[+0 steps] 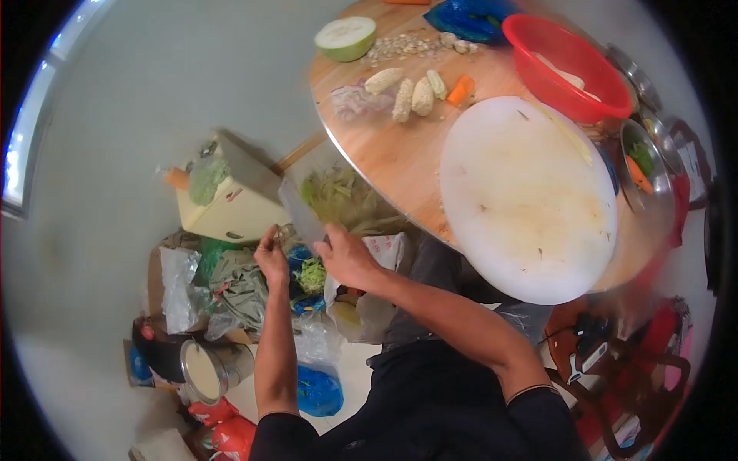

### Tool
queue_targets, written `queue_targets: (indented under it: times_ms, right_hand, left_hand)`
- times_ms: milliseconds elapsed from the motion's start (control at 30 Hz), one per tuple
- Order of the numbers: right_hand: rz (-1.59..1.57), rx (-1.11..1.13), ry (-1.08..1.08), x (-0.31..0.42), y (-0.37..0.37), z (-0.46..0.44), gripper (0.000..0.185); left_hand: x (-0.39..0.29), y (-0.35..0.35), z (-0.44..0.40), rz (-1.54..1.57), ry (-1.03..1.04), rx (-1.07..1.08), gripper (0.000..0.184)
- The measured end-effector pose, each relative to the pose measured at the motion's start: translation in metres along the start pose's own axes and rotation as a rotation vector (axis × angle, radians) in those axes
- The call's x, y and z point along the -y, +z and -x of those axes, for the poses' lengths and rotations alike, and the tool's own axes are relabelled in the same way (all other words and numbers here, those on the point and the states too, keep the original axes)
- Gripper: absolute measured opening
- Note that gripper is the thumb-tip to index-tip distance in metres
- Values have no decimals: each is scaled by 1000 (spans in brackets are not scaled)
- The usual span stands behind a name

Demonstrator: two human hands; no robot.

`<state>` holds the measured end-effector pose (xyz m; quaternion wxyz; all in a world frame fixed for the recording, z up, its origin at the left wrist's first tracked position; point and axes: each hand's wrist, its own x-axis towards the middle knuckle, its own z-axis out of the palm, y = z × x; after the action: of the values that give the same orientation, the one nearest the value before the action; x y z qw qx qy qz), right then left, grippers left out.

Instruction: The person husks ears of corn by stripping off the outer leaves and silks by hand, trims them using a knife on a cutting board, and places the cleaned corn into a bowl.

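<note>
Low beside the table, my right hand [347, 257] is closed round the handle of a broad grey blade [301, 211], which looks like a cleaver. The blade stands against an open bin of green and yellowish vegetable scraps [338, 196]. My left hand [272, 257] is to the left of the blade, its fingers drawn together at a small blurred thing that I cannot make out. Under the hands are leafy green trimmings [312, 275] on blue plastic. A white oval cutting board [530, 203] with a few green bits lies on the round wooden table [392, 157].
On the table are a halved gourd [346, 38], several pale cobs [403, 100], a carrot piece [461, 90] and a red basin [565, 69]. A cream box [231, 200], bags [181, 288] and a metal pot [206, 371] stand at the left.
</note>
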<state>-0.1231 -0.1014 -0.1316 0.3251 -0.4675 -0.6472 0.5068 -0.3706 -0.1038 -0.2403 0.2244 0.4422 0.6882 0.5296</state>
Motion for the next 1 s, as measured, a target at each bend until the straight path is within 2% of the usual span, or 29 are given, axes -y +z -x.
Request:
queue_targets:
  times_ms: [33,100,133,200,300,333,367,433,500,567,600,667,700,733,767,800,1000]
  right_hand:
    - [-1,-43,-6,-3,-1,0,31]
    - [11,-57,-38,3,-19,9,29]
    - [67,-83,-90,6,-30,15,29]
    - [133,-119,-130,16,-59,31,29]
    - [229,-199,-174,51,-112,69,27]
    - [239,-245,-190,60,-130,85,25]
    - [289,-323,-235,63,-149,99,25]
    - [414,-487,-255,64,-186,130,26]
    - [511,-651,-103,60,-221,161,25]
    - [572,-756,82,57,-255,190,26]
    - [631,-810,126,52,-270,201,26]
    - [698,-891,187,38,-294,225,27]
    - [757,-926,169,29,-305,235,27]
    - [818,-960,149,20,-314,243,27]
    - [830,-984,155,13,-321,252,27]
    - [904,-991,139,5,-327,262,27]
    - [1050,-993,212,-14,-340,290,27]
  left_hand:
    - [55,-15,-5,-4,-4,-14,33]
    - [135,-41,-6,-413,86,64,36]
    - [133,-49,-1,-411,87,63,36]
    - [127,-53,10,-826,-51,238,37]
    - [98,-52,19,-745,33,191,29]
    - [83,-40,25,-850,137,79,31]
    - [52,-26,33,-846,140,90,31]
    - [-19,3,56,-675,694,-5,35]
    - [-47,23,100,-555,649,288,32]
    - [-53,42,147,-529,523,721,23]
    - [-46,51,161,-597,492,809,18]
    - [10,64,173,-853,491,1036,10]
    - [49,74,167,-979,350,1179,15]
    - [134,86,168,-1043,288,1131,22]
    - [152,80,163,-808,330,1038,31]
    - [234,89,151,-582,69,997,40]
    - [192,102,146,-871,-46,1092,40]
